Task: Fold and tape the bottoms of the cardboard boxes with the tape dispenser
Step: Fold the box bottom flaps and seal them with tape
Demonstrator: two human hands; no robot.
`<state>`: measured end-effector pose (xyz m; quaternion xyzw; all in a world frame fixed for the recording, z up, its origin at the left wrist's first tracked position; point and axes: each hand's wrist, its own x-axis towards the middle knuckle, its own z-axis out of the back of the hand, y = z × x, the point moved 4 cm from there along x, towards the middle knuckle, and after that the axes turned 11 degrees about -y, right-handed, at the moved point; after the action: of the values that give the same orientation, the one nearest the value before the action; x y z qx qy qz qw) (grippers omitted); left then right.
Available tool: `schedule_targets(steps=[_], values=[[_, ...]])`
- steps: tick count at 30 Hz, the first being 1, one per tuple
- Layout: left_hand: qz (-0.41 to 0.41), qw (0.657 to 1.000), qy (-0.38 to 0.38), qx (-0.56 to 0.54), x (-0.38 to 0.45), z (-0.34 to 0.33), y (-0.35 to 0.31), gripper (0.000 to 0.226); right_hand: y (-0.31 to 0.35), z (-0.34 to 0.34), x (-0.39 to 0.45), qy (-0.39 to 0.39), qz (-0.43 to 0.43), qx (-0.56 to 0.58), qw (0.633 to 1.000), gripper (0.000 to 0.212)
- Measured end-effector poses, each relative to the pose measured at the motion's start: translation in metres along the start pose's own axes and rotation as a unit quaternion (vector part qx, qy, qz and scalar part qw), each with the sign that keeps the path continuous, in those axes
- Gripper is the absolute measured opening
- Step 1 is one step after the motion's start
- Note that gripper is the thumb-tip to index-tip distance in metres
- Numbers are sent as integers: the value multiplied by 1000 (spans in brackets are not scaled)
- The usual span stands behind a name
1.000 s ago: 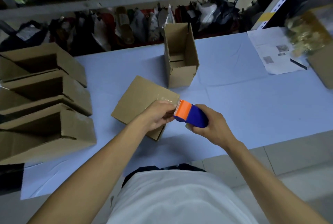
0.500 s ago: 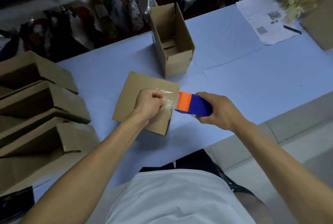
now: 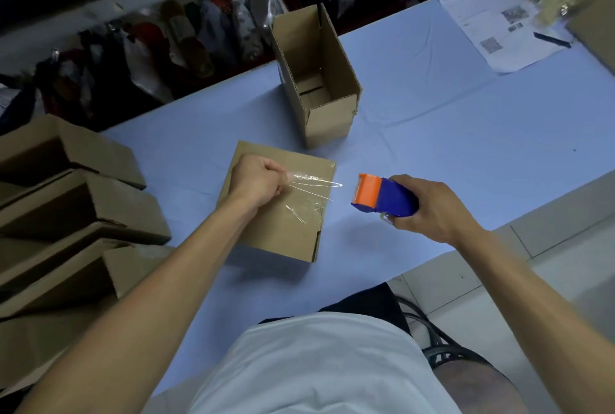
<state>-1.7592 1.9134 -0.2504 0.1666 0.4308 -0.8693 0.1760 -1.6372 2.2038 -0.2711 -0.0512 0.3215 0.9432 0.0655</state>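
Your right hand (image 3: 429, 205) gripping the tape dispenser (image 3: 382, 195), now pulled right off the cardboard box (image 3: 266, 230), left hand (image 3: 258, 179) fisted, pressing tape (image 3: 309, 192), bare tabletop (image 3: 466, 147) beyond.

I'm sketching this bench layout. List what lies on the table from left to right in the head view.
Stack of folded boxes → left hand on the box being taped → upright open box → tape dispenser → right hand → printed sheet with a pen.
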Motion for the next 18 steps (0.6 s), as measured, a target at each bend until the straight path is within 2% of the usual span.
schedule_targets(steps=[6, 8, 9, 11, 12, 13, 15, 16, 18], values=[[-37, 996, -22, 80, 8, -4, 6, 9, -2, -13, -3, 1, -12, -11, 1000, 45], [-89, 985, -42, 141, 5, -6, 4, 13, -2, -16, -2, 7, -16, -19, 1000, 45], [-131, 968, -61, 205, 2, -6, -1, 19, -1, -18, -2, 10, -19, -27, 999, 45], [-209, 897, -113, 373, 0, -6, -13, 35, 1, -21, 0, 14, -23, -45, 999, 45], [-233, 862, -127, 431, 0, -6, -19, 38, 3, -23, 2, 17, -24, -54, 998, 46], [-262, 842, -123, 456, -1, -9, -26, 37, 5, -25, 3, 21, -26, -64, 997, 48], [-378, 813, -50, 440, -5, -23, -35, 24, 10, -27, 7, 28, -29, -84, 996, 51], [-442, 795, 5, 415, -8, -33, -34, 34, 12, -28, 9, 30, -29, -91, 995, 52], [-525, 739, 99, 410, -18, -46, -25, 59, 16, -30, 12, 32, -29, -97, 994, 49]])
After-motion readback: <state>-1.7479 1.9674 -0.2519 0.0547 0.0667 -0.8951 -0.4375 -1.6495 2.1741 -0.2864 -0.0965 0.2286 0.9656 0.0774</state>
